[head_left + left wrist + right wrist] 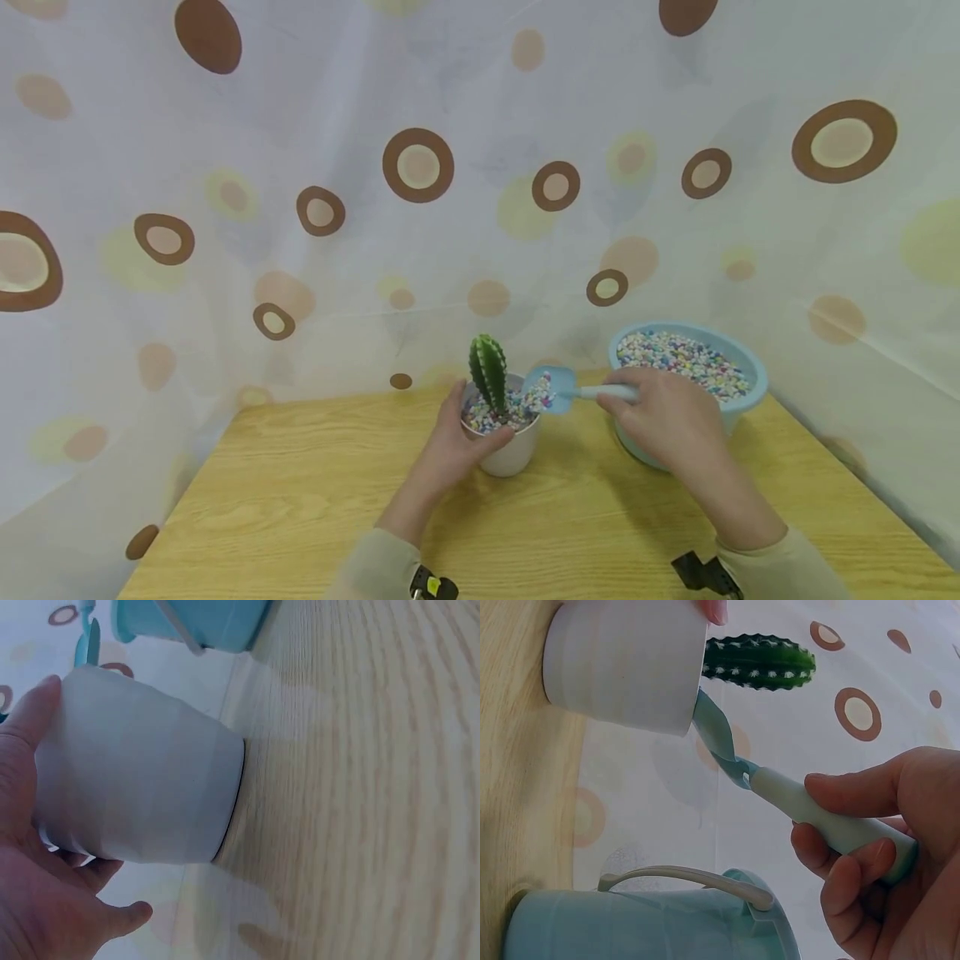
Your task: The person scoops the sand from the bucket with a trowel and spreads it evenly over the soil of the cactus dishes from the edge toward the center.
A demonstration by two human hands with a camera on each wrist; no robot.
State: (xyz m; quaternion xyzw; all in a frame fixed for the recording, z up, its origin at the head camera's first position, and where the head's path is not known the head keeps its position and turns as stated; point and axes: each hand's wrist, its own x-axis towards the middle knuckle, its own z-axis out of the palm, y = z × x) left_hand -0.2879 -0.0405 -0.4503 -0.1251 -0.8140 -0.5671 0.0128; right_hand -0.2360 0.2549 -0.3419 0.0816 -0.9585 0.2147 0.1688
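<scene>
A white flowerpot (142,769) stands on the table, holding a green cactus (488,372) and multicoloured pebbles (483,414). My left hand (452,439) grips this pot at its rim, thumb on the near side and fingers around the left. In my right hand (670,414) is a small blue toy shovel (821,814), held by its pale handle. The shovel's blade (553,389) tilts over the pot's right rim, with pebbles on it beside the cactus. In the right wrist view the blade tip meets the rim.
A light blue bucket (738,402) full of multicoloured pebbles stands at the table's right, partly behind my right hand. Its handle (690,876) hangs at the side. A spotted curtain (465,250) rises along the back of the wooden table (300,483).
</scene>
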